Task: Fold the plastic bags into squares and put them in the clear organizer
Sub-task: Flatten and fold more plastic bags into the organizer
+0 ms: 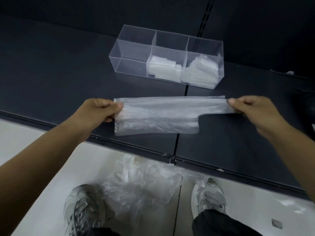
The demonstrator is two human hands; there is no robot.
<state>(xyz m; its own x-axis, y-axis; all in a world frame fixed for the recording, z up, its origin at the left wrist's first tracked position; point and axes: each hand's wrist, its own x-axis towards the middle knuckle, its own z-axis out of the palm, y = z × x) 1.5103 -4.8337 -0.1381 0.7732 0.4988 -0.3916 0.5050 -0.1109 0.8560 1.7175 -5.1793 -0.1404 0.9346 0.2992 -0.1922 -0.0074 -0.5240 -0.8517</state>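
A translucent plastic bag (158, 116) is stretched flat and wide just above the dark shelf (51, 74). My left hand (98, 109) pinches its left end and my right hand (250, 108) pinches its right end, by the handle strip. Behind it stands the clear organizer (133, 48) with three compartments. The middle compartment holds folded white bags (163, 68), the right one holds a stack of folded bags (199, 70), and the left one holds nothing.
A heap of loose clear plastic bags (141, 186) lies on the pale floor between my grey shoes (83, 208). The shelf's front edge (129, 145) runs diagonally below the bag. A small white scrap (289, 72) lies at the far right.
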